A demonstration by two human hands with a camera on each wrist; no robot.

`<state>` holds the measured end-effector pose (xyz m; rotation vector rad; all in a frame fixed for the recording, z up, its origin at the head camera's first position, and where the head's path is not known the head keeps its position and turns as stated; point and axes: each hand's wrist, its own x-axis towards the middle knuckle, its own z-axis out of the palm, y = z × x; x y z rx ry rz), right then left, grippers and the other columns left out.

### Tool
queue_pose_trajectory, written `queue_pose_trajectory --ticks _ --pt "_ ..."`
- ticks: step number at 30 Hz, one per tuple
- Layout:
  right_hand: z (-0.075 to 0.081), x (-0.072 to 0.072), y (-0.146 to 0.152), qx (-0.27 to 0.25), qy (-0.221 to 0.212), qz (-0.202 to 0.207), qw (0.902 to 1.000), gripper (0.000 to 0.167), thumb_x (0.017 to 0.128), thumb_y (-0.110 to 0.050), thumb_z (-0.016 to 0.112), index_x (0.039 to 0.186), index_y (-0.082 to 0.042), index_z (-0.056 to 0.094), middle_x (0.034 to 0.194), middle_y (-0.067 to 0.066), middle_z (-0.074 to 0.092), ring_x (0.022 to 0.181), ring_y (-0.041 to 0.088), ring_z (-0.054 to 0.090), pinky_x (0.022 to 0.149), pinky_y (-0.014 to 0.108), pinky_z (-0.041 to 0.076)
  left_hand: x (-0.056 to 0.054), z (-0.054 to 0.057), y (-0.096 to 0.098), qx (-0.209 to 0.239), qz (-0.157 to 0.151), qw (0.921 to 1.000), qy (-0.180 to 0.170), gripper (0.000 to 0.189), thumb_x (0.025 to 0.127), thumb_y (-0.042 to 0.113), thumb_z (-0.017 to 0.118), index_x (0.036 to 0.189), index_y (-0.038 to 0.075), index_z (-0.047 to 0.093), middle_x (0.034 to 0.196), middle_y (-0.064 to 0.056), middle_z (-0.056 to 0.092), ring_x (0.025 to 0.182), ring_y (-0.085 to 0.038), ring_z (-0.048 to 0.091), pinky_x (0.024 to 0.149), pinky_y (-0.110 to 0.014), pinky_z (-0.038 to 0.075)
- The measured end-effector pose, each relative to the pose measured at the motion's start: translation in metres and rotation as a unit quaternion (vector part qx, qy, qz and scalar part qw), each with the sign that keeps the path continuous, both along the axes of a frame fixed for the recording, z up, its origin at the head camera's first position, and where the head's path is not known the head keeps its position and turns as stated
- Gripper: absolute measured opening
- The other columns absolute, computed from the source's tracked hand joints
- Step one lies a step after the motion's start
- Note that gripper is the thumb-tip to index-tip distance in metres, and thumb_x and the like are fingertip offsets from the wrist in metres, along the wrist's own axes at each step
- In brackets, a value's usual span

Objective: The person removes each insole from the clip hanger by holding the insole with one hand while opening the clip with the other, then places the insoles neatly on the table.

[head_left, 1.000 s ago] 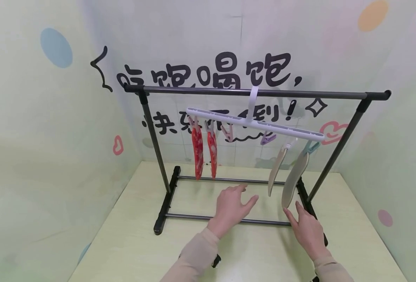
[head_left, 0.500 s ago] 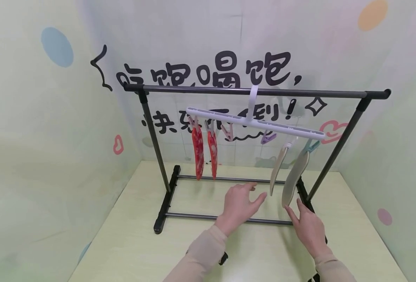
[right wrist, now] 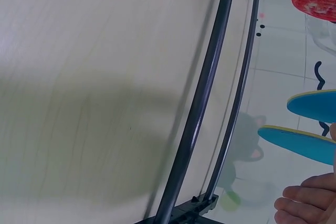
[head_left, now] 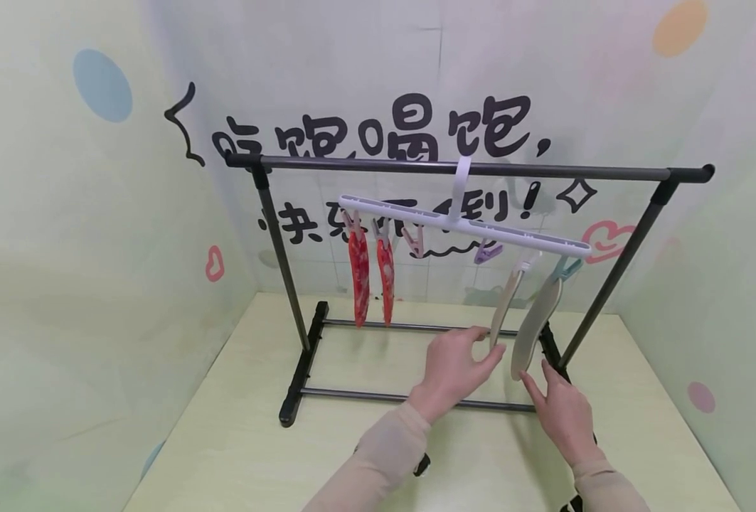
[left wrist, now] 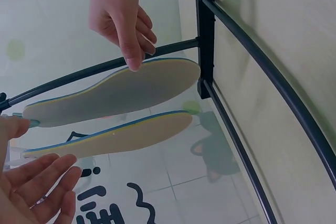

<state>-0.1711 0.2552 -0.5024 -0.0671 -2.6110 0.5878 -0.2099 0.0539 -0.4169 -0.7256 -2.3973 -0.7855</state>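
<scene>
Two pale insoles with blue undersides hang from clothespins at the right end of a lilac hanger (head_left: 410, 211). My left hand (head_left: 452, 370) is at the lower part of the inner insole (head_left: 504, 313), fingers and thumb extended on either side of it. In the left wrist view that hand's fingers (left wrist: 39, 182) lie close to the inner insole (left wrist: 121, 136). The right hand (head_left: 565, 416) is by the lower end of the outer insole (head_left: 534, 323), its thumb overlapping the edge in the left wrist view. In the right wrist view its fingers (right wrist: 310, 203) stand apart from the blue underside (right wrist: 304, 145).
The hanger hooks over the top bar (head_left: 352, 165) of a black rack on a pale table (head_left: 237, 441). Two red mottled pieces (head_left: 359, 277) hang from its left end. A pink clothespin (head_left: 414, 240) and a purple clothespin (head_left: 488, 251) hang between. Printed walls surround the table.
My left hand has moved right from the middle of the rack to the inner insole. The right hand has stayed almost in place beside the outer insole.
</scene>
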Motion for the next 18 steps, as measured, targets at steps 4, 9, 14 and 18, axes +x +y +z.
queue_pose_trajectory --ticks 4,9,14,18 --pt "-0.001 -0.002 0.000 0.000 0.000 -0.001 1.0000 0.057 0.097 -0.034 0.061 0.130 0.013 0.055 0.111 0.036 0.064 0.082 0.053 0.065 0.064 0.059 0.050 0.000 0.005 0.006 0.001 -0.004 1.0000 0.006 0.033 0.092 0.043 0.065 0.106 0.015 0.076 0.094 0.004 0.077 0.079 -0.012 0.072 0.067 -0.022 0.053" --pt "0.000 -0.001 0.001 0.000 -0.008 -0.003 1.0000 0.057 0.097 -0.033 0.061 0.131 0.012 0.055 0.112 0.036 0.063 0.082 0.054 0.065 0.062 0.059 0.050 0.001 0.012 0.014 0.010 -0.019 0.9998 0.000 0.033 0.093 0.041 0.064 0.106 0.013 0.075 0.092 0.001 0.077 0.076 -0.012 0.071 0.066 -0.021 0.052" --pt "0.000 -0.001 0.002 0.002 -0.016 -0.006 0.9999 0.058 0.097 -0.034 0.060 0.131 0.013 0.054 0.114 0.037 0.062 0.083 0.055 0.064 0.063 0.059 0.050 0.003 0.019 0.020 0.006 -0.028 0.9994 0.019 0.031 0.094 0.039 0.064 0.108 0.013 0.075 0.091 0.001 0.077 0.078 -0.012 0.072 0.067 -0.020 0.053" --pt "-0.001 -0.003 0.003 0.003 -0.010 -0.007 0.9999 0.060 0.097 -0.035 0.060 0.131 0.013 0.054 0.109 0.038 0.063 0.080 0.055 0.064 0.062 0.059 0.050 0.001 0.021 0.026 0.002 -0.035 0.9991 0.023 0.033 0.094 0.039 0.063 0.111 0.013 0.075 0.093 0.001 0.077 0.081 -0.011 0.073 0.068 -0.018 0.053"
